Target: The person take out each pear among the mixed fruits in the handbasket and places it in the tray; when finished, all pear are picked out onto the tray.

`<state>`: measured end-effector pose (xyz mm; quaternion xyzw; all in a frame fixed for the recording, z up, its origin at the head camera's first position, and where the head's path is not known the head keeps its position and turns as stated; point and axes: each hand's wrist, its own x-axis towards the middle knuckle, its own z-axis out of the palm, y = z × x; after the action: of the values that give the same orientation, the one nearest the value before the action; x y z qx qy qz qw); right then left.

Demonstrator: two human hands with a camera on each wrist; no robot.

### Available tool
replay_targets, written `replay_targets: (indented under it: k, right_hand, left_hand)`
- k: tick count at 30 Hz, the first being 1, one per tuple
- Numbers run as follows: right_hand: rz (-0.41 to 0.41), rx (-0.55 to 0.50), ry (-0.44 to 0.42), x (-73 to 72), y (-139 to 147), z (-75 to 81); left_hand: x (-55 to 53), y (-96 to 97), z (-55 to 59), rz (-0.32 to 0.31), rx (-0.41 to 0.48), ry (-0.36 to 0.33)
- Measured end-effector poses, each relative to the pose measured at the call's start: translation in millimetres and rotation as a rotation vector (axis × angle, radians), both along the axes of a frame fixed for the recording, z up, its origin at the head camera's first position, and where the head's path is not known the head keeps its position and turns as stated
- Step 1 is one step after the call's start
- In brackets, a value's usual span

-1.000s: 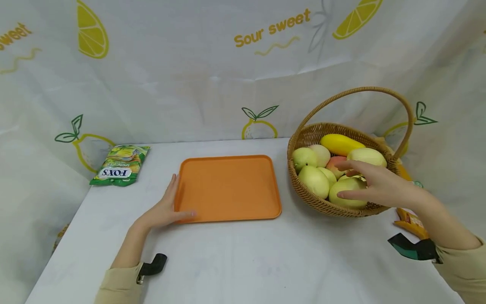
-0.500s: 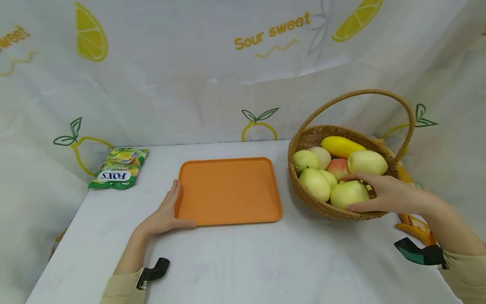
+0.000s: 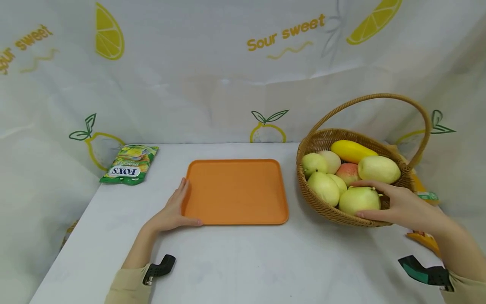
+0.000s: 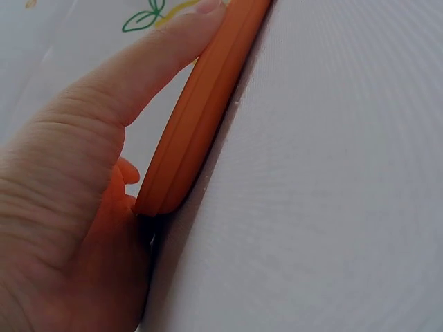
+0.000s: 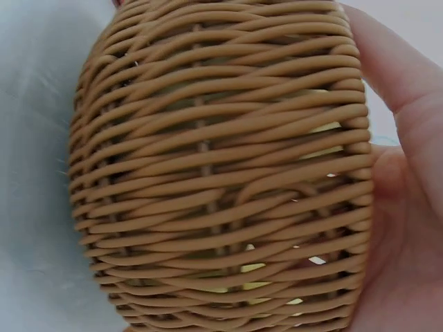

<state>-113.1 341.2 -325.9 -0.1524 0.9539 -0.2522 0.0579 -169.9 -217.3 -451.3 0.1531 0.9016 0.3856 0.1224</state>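
My left hand (image 3: 172,213) lies at the near left corner of an orange tray (image 3: 237,192), its fingers straight along the left side and its thumb on the front edge. In the left wrist view, the thumb reaches along the tray's outer wall (image 4: 190,131). On the right stands a wicker basket (image 3: 322,211) of fruit. Inside its front rim my right hand (image 3: 398,204) grips a pale green pear (image 3: 358,200), thumb in front and fingers behind. The right wrist view shows mostly basket weave (image 5: 221,159), which hides the fingertips and most of the fruit.
Around the gripped pear lie other pale green fruits (image 3: 322,188), a reddish peach (image 3: 348,173) and a long yellow fruit (image 3: 353,151). The basket's tall handle (image 3: 379,96) arches overhead. A green FOX'S bag (image 3: 130,164) lies back left; orange packets (image 3: 425,241) lie beyond the basket.
My right hand has come down from above the basket and closed around the front pear. My left hand stays at the tray's corner. The head view has shifted slightly.
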Motion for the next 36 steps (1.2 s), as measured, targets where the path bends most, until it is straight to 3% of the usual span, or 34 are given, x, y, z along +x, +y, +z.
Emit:
replay_targets:
  k: [10, 15, 24, 31, 36]
  right_hand:
    - [-0.053, -0.01, 0.124, 3.6, -2.3, -5.5]
    - [-0.124, -0.043, 0.159, 9.4, -7.1, -9.4]
    - [-0.2, -0.125, 0.329, 20.0, -20.7, -17.5]
    - [-0.246, -0.172, 0.359, 21.2, -30.4, -13.7]
    - [-0.287, -0.258, 0.304, 18.4, -37.7, -7.3]
  left_hand:
    - [0.1, 0.4, 0.7, -0.003, -0.008, 0.008]
    - [0.5, 1.1, 1.2, 0.001, -0.006, 0.006]
    - [1.7, -0.8, 0.6, 0.005, -0.014, -0.002]
    - [1.0, -0.9, 0.1, 0.002, -0.019, 0.003]
    - [1.4, 0.0, 1.2, 0.003, -0.02, 0.002]
